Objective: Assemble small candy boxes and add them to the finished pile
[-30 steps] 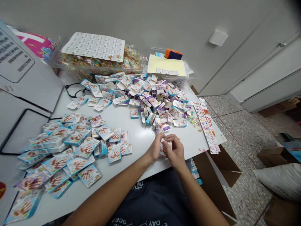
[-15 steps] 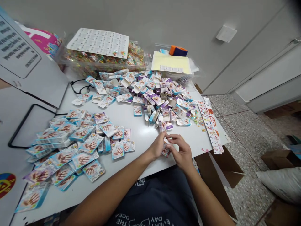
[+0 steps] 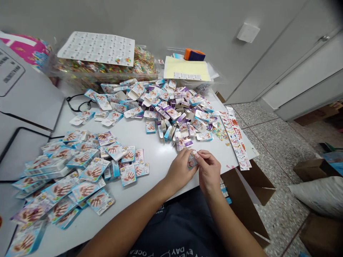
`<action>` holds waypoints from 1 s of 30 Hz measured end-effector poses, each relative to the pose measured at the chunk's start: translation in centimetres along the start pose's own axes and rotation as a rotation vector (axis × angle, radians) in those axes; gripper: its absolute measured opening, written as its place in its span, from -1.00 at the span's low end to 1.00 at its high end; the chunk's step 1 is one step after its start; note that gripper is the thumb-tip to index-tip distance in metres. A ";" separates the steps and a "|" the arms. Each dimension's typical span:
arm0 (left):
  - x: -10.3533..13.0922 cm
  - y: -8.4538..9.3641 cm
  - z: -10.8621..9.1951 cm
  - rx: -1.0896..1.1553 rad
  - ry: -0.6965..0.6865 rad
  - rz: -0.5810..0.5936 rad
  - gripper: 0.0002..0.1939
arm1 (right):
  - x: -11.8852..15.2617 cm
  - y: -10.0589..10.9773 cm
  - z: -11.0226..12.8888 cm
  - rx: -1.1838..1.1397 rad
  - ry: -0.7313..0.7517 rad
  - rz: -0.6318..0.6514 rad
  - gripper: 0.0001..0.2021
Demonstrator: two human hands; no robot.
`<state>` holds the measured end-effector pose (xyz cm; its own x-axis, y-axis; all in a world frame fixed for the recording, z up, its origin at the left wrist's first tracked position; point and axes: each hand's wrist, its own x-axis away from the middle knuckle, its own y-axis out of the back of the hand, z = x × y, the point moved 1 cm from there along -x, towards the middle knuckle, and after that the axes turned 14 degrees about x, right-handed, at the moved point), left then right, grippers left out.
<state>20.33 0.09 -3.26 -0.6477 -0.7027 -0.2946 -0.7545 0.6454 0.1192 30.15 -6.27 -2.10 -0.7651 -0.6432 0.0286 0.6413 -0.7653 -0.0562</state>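
Observation:
Over the table's front edge, a small printed box [image 3: 192,160] with a hand picture on its face is gripped in my left hand [image 3: 180,167], fingers wrapped round it. My right hand [image 3: 210,167] pinches at the box's upper right side with thumb and fingertips, partly covering it. Just beyond my hands lies a loose heap of similar small boxes [image 3: 171,110], blue and purple, many with flaps standing up. To the left sits another pile of these boxes [image 3: 88,189], which look closed and flat-lying.
Behind the heap stand a clear tub [image 3: 107,76] of shiny small packets under a sticker sheet [image 3: 99,48] and a second tub with yellow paper [image 3: 186,69]. Black glasses [image 3: 83,105] lie at left. Sticker strips [image 3: 235,139] hang over the right edge, above an open carton [image 3: 241,196].
My hands have turned the box so its printed face shows more, and my left fingers wrap further round it. The whole view has shifted slightly to the right.

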 end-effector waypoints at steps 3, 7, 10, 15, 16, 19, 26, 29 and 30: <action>0.1 0.2 0.1 0.031 -0.052 -0.002 -0.53 | 0.3 0.1 0.5 -0.024 0.033 0.041 -0.87; 0.1 0.5 -1.0 0.182 -0.136 -0.021 -0.53 | -0.3 1.7 2.0 -0.029 0.148 0.278 -0.88; 0.2 0.5 -1.7 0.249 -0.161 0.006 -0.52 | -0.7 3.1 3.8 0.119 0.224 0.478 -0.84; 0.4 0.4 -1.9 0.261 -0.204 0.081 -0.48 | 0.2 3.7 6.1 0.327 0.180 0.589 -0.78; 0.4 0.4 -1.9 0.263 -0.205 0.085 -0.47 | 0.4 3.5 6.2 0.343 0.187 0.577 -0.78; 0.5 0.6 -1.8 0.237 -0.195 0.099 -0.46 | 1.2 2.8 5.9 0.394 0.249 0.483 -0.76; 0.6 0.5 -1.5 0.107 -0.057 0.144 -0.43 | 0.8 2.5 4.3 0.586 0.326 0.405 -0.75; 0.3 0.4 -1.8 0.149 0.063 0.171 -0.50 | 0.0 3.3 4.3 0.690 0.383 0.495 -0.73; 0.2 0.4 -2.0 0.184 0.104 0.187 -0.56 | -0.2 3.6 4.3 0.710 0.403 0.528 -0.73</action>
<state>19.67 -0.34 -1.37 -0.7884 -0.5871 -0.1836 -0.5950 0.8036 -0.0146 32.87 -8.95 2.03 -0.2470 -0.9523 -0.1789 0.6924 -0.3027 0.6549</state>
